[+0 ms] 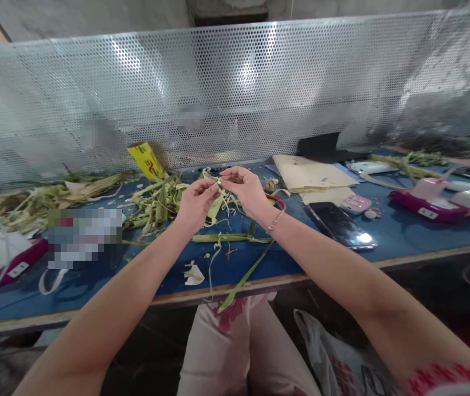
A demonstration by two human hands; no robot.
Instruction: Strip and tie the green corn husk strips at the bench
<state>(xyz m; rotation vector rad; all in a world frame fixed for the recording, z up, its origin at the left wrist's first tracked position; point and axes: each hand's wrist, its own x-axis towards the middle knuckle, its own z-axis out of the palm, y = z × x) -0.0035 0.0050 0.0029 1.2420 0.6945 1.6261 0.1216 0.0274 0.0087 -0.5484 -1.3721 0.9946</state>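
Observation:
My left hand [198, 202] and my right hand [245, 191] meet above the blue table [136, 283], fingertips nearly touching. Both hands pinch a pale green leaf strip [214, 212], whose curled ends hang below the fingers. Behind and beside my left hand lies a heap of green strips and stalks [158, 203]. A thick green stalk [222, 238] rests across the table below my hands. One long green leaf [245, 280] slants over the front edge. Near that edge sits a torn pale scrap [194, 274].
A yellow packet [147, 160] leans by the perforated metal screen [235, 93]. To the right are brown paper [311, 173], a black phone [341, 224] and a magenta device [428, 206]. Another magenta device [16, 269] and dry leaves [82, 190] are at left.

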